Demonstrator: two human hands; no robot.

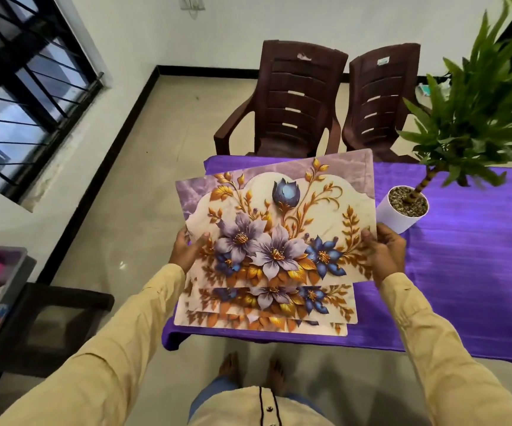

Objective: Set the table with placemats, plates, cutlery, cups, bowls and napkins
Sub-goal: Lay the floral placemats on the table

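The top placemat (276,222), printed with purple and blue flowers and gold leaves, is held over the left end of the table (463,256), which is covered in a purple cloth. Its long axis runs across the person from left to right, with the right end turned a little further away. More placemats (267,305) of the same print are fanned beneath it: two near edges show below the held one, and a marbled corner shows behind its far edge. Whether the held mat is fully clear of those under it cannot be told. Each short edge is taken by one hand, so neither hand is nearer; the mat lies between them, inward from both sets of fingers. The left hand (187,247) grips the left edge with the thumb laid on the printed face and the fingers curled underneath, mostly hidden. The right hand (385,250) grips the right edge in the same way, with the thumb on top and the fingers wrapped below. Both grips are narrow pinches on a thin sheet. The left edge of the mats overhangs the table's end, above the floor. It is judged that the mat is to be carried rightward or forward to a setting. A white plant pot (402,210) stands just beside the right hand, so care would be needed there. Two brown chairs (285,99) are drawn up at the far side.
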